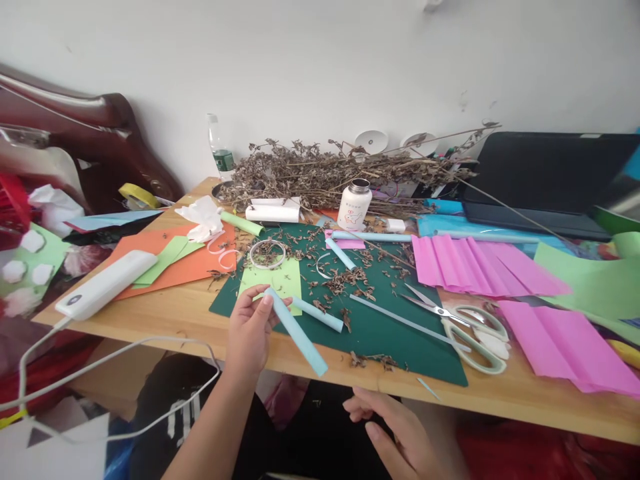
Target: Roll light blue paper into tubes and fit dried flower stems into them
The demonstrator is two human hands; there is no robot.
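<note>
I am finding no words or numbers legible here. Just above the frame's centre, a white bottle [355, 208] is carrying print too small for me to read; farther left, a clear bottle [214, 136] is showing a blurred green label [223, 160].

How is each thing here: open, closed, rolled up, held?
Light-blue paper tube: rolled, in the left hand
Right hand: nothing visibly held
Silver-bladed scissors with pale handles: open
White cylindrical flask: upright, lid off
Clear plastic bottle: upright, capped
Black laptop: open, screen dark
Pink paper sheets: creased
</note>
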